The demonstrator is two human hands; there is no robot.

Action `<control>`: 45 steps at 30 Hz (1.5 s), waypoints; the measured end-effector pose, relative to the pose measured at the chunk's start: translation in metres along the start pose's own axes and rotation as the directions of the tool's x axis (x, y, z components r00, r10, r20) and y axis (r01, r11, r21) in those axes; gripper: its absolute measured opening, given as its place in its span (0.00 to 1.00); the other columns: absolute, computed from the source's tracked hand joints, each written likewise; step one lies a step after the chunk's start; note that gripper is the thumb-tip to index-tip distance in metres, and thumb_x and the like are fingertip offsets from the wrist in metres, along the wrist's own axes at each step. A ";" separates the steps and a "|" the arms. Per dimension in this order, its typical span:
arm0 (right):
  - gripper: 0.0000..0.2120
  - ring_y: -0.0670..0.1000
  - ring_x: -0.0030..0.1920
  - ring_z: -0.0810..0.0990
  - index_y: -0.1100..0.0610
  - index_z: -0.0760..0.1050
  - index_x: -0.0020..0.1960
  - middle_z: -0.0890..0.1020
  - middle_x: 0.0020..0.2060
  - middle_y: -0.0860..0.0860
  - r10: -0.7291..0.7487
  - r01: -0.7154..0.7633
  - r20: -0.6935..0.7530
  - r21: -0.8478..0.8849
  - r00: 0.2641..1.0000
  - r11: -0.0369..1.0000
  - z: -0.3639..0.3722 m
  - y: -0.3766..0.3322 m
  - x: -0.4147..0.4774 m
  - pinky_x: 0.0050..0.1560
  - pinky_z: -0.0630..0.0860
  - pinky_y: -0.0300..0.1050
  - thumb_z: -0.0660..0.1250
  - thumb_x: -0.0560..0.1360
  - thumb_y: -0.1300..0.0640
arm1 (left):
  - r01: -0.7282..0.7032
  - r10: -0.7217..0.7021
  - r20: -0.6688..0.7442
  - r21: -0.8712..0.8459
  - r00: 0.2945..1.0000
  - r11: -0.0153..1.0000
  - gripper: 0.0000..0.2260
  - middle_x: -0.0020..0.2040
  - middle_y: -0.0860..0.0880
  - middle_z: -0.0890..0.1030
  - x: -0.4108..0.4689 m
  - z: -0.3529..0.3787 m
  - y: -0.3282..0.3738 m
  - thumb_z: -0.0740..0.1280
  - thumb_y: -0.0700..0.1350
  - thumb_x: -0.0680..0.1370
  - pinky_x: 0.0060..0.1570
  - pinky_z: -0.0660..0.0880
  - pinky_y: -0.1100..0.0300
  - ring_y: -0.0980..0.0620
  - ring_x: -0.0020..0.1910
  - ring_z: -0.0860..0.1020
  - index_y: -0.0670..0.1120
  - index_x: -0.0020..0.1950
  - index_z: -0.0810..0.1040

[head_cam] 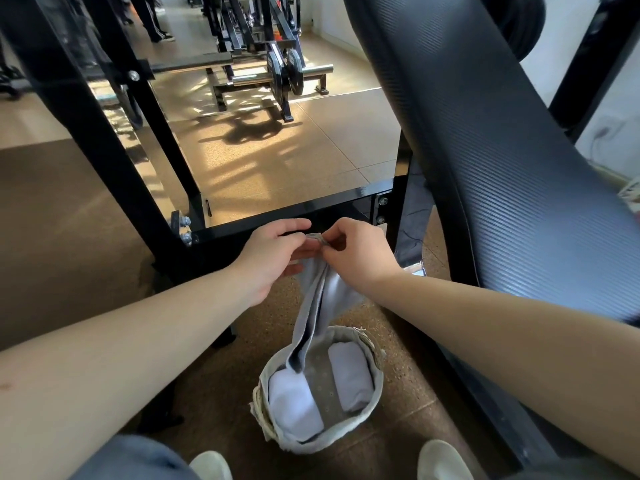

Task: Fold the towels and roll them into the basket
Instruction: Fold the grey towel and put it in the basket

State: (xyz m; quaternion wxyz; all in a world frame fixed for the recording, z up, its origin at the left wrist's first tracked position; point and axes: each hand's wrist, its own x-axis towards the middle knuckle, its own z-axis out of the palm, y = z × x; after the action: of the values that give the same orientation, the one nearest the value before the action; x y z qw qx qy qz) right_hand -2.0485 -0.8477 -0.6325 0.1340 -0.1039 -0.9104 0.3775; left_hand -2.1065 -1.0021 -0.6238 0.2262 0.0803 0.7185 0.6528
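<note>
Closest to me are my shoes (211, 465), then the basket (311, 445) on the floor between them. It's got two white rolls (294, 403) in it, one on each side, with a bare strip of liner down the middle.

The grey towel (318, 306) hangs from my hands straight down, and its bottom end dips into the basket by the left roll. It looks thin, light and totally floppy. It's bunched into long creases, so I'd guess it won't hold any shape by itself. I'd take it by the top corners and spread it wide, since grabbing the middle would just make it crumple.

The right hand (356, 254) has its fingers curled, pinching the top edge. The left hand (273, 254) has its fingers mostly straight, lying against the cloth just under that edge. As far as I can see it isn't clamping.

Room is tight. There's a black frame bar (277, 216) right behind my hands and the bench pad (502, 168) slanting close on the right, and the pad looks like the only flat-ish spot nearby for folding. The left side has open floor. Way off there's a barbell rack (284, 74), which isn't an issue.
</note>
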 end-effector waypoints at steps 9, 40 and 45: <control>0.10 0.42 0.44 0.80 0.49 0.80 0.50 0.82 0.43 0.43 0.047 -0.048 0.028 0.054 0.998 0.997 -0.013 0.010 0.002 0.42 0.75 0.34 0.66 0.75 0.62 | 0.028 0.030 -0.167 0.335 0.985 0.942 0.11 0.54 0.54 0.81 0.012 -0.019 -0.009 0.63 0.43 0.83 0.50 0.80 0.54 0.53 0.53 0.79 0.52 0.62 0.81; 0.16 0.56 0.56 0.80 0.54 0.78 0.63 0.83 0.57 0.54 0.090 -0.034 0.162 -0.322 0.983 0.946 -0.013 0.041 0.000 0.55 0.76 0.46 0.60 0.79 0.65 | 0.018 0.016 -0.063 0.512 0.998 0.859 0.11 0.37 0.47 0.85 0.011 -0.030 -0.009 0.66 0.38 0.78 0.30 0.75 0.60 0.52 0.31 0.79 0.52 0.54 0.83; 0.15 0.52 0.53 0.81 0.54 0.79 0.63 0.83 0.52 0.50 0.110 -0.082 0.133 -0.203 0.985 0.976 -0.017 0.041 -0.001 0.52 0.76 0.43 0.60 0.80 0.63 | 0.063 -0.098 0.051 0.468 0.994 0.882 0.13 0.52 0.45 0.85 0.012 -0.033 -0.016 0.60 0.37 0.83 0.46 0.84 0.55 0.52 0.45 0.87 0.47 0.61 0.81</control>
State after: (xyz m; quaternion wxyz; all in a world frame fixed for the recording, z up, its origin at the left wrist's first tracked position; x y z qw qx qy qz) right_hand -2.0384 -0.8083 -0.6510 0.0387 -0.1332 -0.9444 0.2982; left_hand -2.1283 -1.0286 -0.6404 0.2534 0.1260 0.8479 0.4483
